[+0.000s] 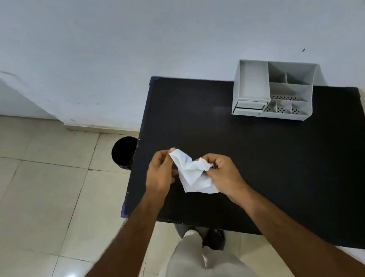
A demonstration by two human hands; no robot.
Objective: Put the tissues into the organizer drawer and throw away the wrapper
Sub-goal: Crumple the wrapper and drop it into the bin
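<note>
1. Room: pale blue-white wall (163,36), glossy cream tiled floor (33,193), matte black rectangular tabletop (272,161) set against the wall.
2. Grey plastic multi-compartment desk organizer (275,90) stands at the far right of the tabletop; small drawer (251,104) at its front left, pulled out slightly.
3. Crumpled white tissue packet w/ faint purple print (193,174) is held above the table's near left part.
4. Left hand (160,173) pinches its upper left edge w/ thumb & fingers.
5. Right hand (224,173) is closed on its right side.
6. Round black waste bin (124,153) sits on the floor just beside the table's left edge.
</note>
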